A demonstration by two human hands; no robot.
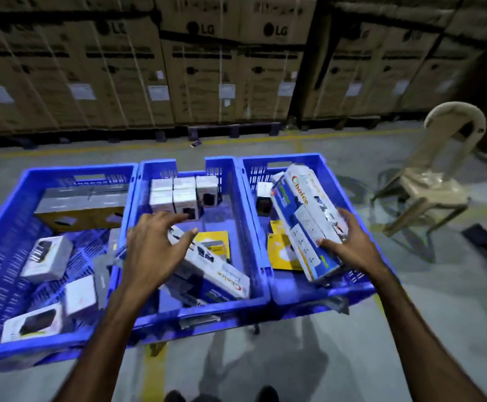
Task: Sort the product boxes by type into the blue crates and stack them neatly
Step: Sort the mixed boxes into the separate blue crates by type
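Three blue crates stand side by side: the left crate [1,256], middle crate [236,309] and right crate [317,163]. The right hand [349,245] is clamped on a long white box [303,219] tilted over the right crate. The left hand [155,242] hovers with fingers spread above another long box [216,271] lying in the middle crate, near stacked small white boxes [178,195].
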